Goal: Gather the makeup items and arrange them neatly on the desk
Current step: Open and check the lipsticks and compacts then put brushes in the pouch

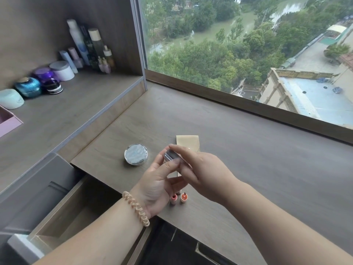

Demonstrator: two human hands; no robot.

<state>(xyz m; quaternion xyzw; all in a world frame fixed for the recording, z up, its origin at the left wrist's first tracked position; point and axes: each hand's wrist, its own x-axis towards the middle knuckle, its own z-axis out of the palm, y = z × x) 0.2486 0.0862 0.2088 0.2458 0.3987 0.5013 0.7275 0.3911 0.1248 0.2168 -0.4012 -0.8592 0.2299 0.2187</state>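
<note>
Both hands meet over the middle of the wooden desk (248, 150). My left hand (158, 186) and my right hand (202, 169) together hold a small silver-capped makeup tube (169, 155), fingers pinching it from both sides. A round silver compact (136, 154) lies on the desk just left of the hands. A beige flat packet (188, 142) lies behind them, partly hidden. Two small pink-orange lip tubes (178, 198) stand upright on the desk below the hands.
A raised shelf on the left carries several jars and bottles (63, 69) and a pink box (7, 121). An open wooden drawer (76, 205) sticks out at the lower left. A large window (248, 44) runs along the desk's far edge.
</note>
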